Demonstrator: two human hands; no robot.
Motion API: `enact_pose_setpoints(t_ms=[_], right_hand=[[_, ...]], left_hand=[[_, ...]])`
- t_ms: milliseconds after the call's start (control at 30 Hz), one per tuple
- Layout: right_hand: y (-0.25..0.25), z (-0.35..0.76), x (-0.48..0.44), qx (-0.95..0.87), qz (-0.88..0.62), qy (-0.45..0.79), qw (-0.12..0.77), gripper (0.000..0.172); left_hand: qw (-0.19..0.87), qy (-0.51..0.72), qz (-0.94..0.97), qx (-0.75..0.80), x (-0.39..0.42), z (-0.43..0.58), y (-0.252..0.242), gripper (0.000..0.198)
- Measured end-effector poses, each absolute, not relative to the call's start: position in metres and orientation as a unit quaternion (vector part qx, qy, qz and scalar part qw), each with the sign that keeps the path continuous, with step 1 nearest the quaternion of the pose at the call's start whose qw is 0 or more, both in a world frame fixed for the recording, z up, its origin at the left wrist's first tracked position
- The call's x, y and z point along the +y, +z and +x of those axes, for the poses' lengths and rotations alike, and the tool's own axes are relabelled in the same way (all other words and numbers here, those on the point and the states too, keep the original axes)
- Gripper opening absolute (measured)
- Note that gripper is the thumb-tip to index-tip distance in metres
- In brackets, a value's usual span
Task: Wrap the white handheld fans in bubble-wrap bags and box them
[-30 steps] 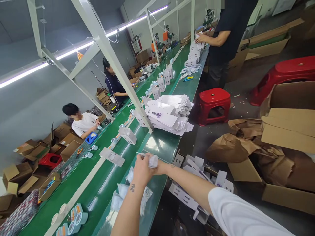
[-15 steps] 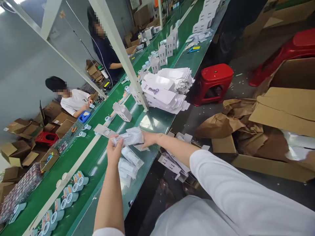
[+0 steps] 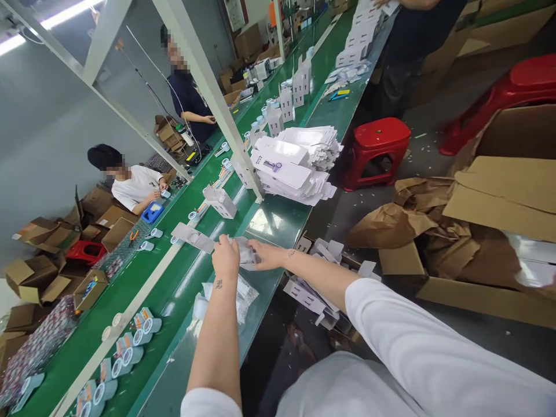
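My left hand (image 3: 226, 256) is closed, back of the hand upward, at the left end of a clear plastic bag (image 3: 247, 252) with pale contents I cannot make out. My right hand (image 3: 268, 256) grips the bag's right end, fingers curled round it. A white carton flap (image 3: 193, 237) sticks out to the left beyond my left hand; how it joins what I hold is hidden. Just below, more filled plastic bags (image 3: 247, 292) lie on the green bench, partly behind my left forearm. An upright white box (image 3: 220, 201) stands beyond my hands.
Flattened white cartons (image 3: 299, 162) are stacked by a white post (image 3: 208, 92). Pale blue ring-ended parts (image 3: 130, 354) line the green belt (image 3: 174, 289). A red stool (image 3: 380, 147) and cardboard box (image 3: 469, 295) stand right. Co-workers (image 3: 136, 185) are across the belt.
My left hand has turned over, from thumb up to back up, and closed nearer my right hand. The bag is now mostly between both hands. The view has shifted slightly.
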State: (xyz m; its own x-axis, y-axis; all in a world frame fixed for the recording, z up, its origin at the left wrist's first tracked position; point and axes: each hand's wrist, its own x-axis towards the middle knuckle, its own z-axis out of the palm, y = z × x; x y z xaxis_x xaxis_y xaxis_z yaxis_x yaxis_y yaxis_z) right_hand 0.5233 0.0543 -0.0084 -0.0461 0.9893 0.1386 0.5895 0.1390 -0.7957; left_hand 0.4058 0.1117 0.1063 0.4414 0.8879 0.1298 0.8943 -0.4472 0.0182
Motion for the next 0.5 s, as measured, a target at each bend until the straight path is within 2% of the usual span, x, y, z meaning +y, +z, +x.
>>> enact_pose_setpoints(t_ms=[100, 200, 267, 433, 500], right_hand=[[-0.015, 0.52, 0.055, -0.651, -0.59, 0.27, 0.395, 0.068], [-0.02, 0.52, 0.056, -0.642, -0.573, 0.267, 0.434, 0.067], [-0.021, 0.52, 0.055, -0.641, -0.559, 0.275, 0.449, 0.068], [-0.018, 0.515, 0.048, -0.615, -0.563, 0.29, 0.469, 0.063], [-0.02, 0.513, 0.045, -0.603, -0.569, 0.296, 0.474, 0.067]], left_hand=[[-0.003, -0.1, -0.829, -0.55, 0.099, 0.412, 0.089, 0.033], [-0.033, -0.153, -0.884, -0.441, 0.083, 0.398, 0.067, 0.041], [-0.023, -0.157, -0.912, -0.378, 0.079, 0.384, 0.056, 0.04], [0.003, 0.029, -0.91, -0.414, 0.087, 0.365, 0.051, 0.037], [-0.002, 0.058, -0.903, -0.426, 0.09, 0.367, 0.052, 0.041]])
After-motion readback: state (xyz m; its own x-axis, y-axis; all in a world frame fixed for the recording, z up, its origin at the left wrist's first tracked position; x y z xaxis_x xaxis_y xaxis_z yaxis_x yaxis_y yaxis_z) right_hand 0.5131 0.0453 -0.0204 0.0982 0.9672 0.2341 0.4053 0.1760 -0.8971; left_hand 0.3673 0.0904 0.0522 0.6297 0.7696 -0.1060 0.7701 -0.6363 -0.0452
